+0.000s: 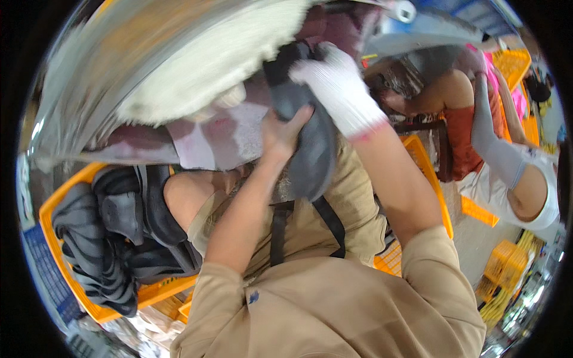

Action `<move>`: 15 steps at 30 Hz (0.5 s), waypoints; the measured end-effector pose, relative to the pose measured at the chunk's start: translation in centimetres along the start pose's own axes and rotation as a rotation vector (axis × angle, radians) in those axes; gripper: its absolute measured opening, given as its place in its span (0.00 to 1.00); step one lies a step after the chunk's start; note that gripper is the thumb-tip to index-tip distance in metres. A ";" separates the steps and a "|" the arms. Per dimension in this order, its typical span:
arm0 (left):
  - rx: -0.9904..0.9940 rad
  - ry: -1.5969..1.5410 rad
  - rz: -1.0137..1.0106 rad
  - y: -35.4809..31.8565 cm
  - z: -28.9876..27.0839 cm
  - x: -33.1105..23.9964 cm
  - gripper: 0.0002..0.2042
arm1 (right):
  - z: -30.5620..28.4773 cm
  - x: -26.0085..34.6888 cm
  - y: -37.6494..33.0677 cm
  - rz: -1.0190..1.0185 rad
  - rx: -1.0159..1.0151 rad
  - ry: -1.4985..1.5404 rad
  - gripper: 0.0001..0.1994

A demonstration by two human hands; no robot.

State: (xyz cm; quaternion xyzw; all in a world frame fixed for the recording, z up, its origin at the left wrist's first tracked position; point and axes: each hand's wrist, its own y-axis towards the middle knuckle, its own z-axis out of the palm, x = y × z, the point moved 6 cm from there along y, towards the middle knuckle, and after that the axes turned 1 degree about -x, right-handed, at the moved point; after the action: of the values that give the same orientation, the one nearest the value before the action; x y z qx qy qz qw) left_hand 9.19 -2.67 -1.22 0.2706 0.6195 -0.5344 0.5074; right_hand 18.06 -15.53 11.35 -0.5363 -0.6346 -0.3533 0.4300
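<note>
From my remote seat I see one dark grey, sole-shaped piece held up over the person's lap, its far end just beside a blurred white fluffy mass; whether the two touch, I cannot tell. The bare left hand grips its left edge, thumb laid across the near face; the fingers behind are hidden, so I can't read their spread. The white-gloved right hand closes over the upper right edge, its fingers smeared by blur.

I judge the piece light and fairly springy, like foam or rubber: hard to break, apt to flex if pinched at one end only. Its smooth face may slide under a knit glove, so I favour a hold on both long edges, near the middle, with thumbs flat. Similar dark pieces lie heaped in an orange crate at the left.
</note>
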 end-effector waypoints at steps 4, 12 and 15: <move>-0.025 -0.306 -0.139 4.9 1.9 0.7 0.21 | -2.0 5.1 -9.7 -0.630 0.072 -0.721 0.32; 0.322 -1.000 -0.399 -2.8 -1.3 1.0 0.48 | 2.0 -1.4 -18.0 -0.818 0.419 -0.562 0.25; 0.037 -0.985 -0.196 0.4 -3.9 1.1 0.41 | 5.5 -1.1 -17.2 -0.723 0.141 -0.526 0.24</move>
State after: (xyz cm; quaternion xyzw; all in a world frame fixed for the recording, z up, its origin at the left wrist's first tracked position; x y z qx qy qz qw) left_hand 7.87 0.84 -2.69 -0.0642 0.3193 -0.6548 0.6820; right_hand 0.25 -13.99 8.43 -0.3210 -0.8913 -0.2887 0.1386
